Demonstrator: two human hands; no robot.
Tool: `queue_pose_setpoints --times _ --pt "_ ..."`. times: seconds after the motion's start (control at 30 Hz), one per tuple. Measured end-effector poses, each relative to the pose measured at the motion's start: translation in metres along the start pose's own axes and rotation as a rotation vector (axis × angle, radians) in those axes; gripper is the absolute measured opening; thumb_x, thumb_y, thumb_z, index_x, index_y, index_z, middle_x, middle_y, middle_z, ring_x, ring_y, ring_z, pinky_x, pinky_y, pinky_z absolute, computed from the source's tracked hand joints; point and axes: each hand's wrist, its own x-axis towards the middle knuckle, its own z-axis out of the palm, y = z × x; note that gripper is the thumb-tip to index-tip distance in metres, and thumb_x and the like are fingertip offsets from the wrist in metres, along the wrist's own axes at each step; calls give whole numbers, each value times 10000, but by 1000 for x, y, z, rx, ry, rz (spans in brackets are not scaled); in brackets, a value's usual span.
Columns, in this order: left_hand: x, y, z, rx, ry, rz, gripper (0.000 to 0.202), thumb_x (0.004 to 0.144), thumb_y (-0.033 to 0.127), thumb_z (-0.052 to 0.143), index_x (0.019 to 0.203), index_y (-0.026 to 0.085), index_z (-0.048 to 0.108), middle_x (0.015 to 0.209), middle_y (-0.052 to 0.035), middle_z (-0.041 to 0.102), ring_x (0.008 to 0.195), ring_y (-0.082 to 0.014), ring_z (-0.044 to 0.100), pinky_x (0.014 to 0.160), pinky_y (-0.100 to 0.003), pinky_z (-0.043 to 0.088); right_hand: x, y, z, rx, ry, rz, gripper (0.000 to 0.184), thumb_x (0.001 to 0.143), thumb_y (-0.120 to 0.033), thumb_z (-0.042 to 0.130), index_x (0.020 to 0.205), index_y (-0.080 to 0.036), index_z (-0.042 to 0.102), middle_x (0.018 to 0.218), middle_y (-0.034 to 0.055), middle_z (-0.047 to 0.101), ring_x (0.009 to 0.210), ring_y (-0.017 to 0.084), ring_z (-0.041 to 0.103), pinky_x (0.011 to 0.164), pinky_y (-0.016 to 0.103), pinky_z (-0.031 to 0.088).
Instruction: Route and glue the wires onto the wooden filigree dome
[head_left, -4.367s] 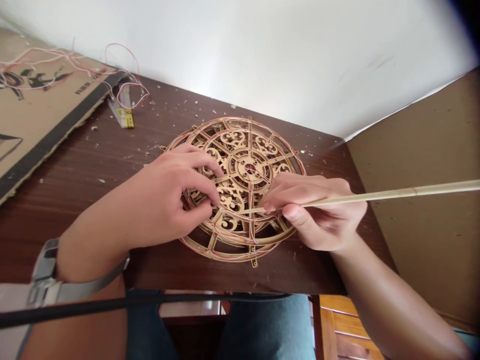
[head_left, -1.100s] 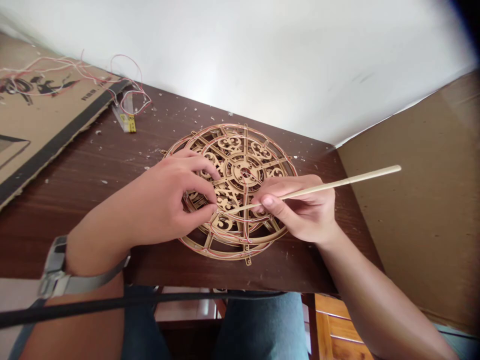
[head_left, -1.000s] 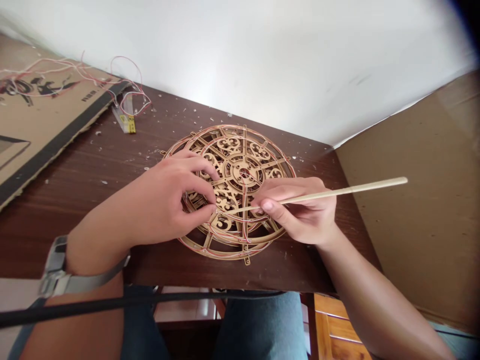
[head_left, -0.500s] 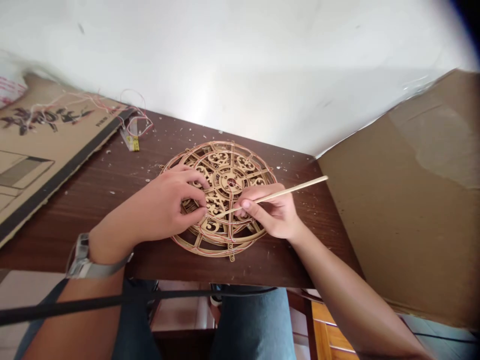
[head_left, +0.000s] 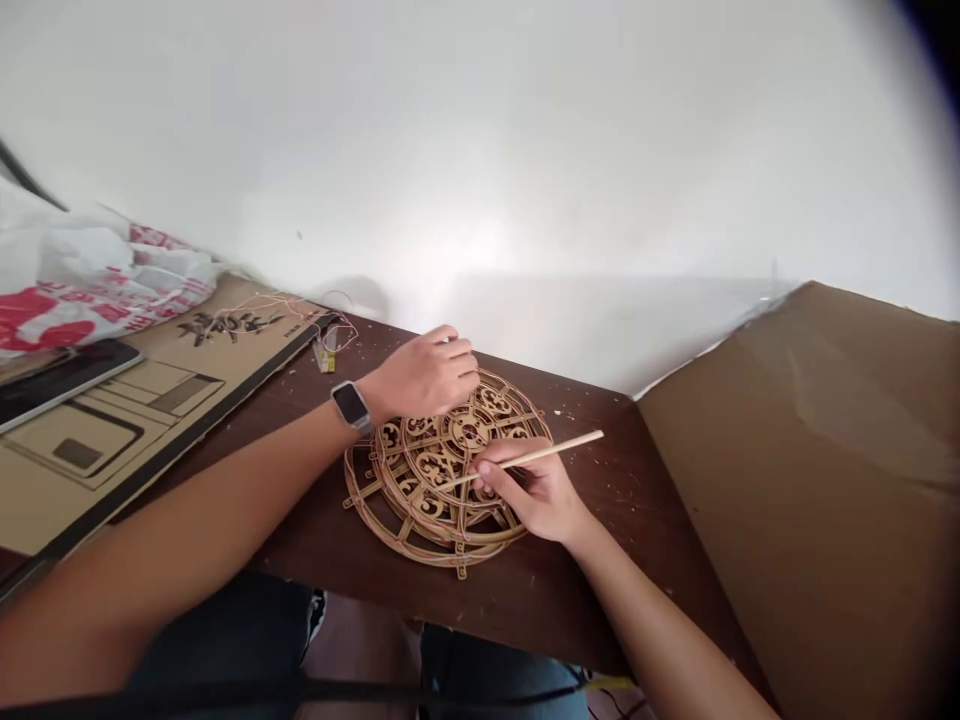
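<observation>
A round, openwork wooden frame (head_left: 390,548) with rings, spokes and scroll-shaped cutouts lies on the dark table, thin red and white wires running along it. My right hand (head_left: 536,490) pinches a slim wooden stick (head_left: 577,440), like a chopstick, between thumb and fingers. The stick slants, its lower tip down at the frame's inner rings. At the frame's far left, my left hand (head_left: 431,375) is raised with bent wrist and curled fingers. Its fingertips are turned away, so whatever it may hold is hidden.
A flat cardboard sheet (head_left: 247,370) covers the table's left, bearing a phone-like dark slab (head_left: 90,375) and a red-and-white plastic bag (head_left: 112,285). Loose thin wires (head_left: 345,330) and a small yellow-labelled piece (head_left: 326,355) lie near its far corner. A large cardboard box (head_left: 810,480) stands right.
My left hand has moved from the frame's left inner part up to its far edge, fingers now curled. The right hand keeps the stick at nearly the same spot. The view has tilted up and left.
</observation>
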Motion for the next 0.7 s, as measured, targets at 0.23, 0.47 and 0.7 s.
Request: queue_pose_setpoints --times 0.23,0.47,0.7 --pt "-3 22 15 -51 79 78 436 1205 164 504 867 236 770 927 -51 792 943 -237 650 943 -418 480 -4 0 -2 -51 -11 -9 253 1142 -212 722 906 -167 804 767 35 793 649 116 701 629 220 531" --pt "-7 15 20 -165 134 10 397 1211 238 532 878 233 747 948 -39 793 934 -213 664 954 -402 506 -2 0 -1 -80 -8 -10 263 1139 -212 726 891 -162 797 752 41 784 644 126 697 616 243 534" --pt "-43 -36 35 -313 258 -408 295 1128 294 550 880 231 695 792 -24 729 727 -193 603 827 -427 526 -2 8 -2 -71 20 16 262 1138 -302 761 920 -166 811 799 52 806 661 122 703 626 250 556"
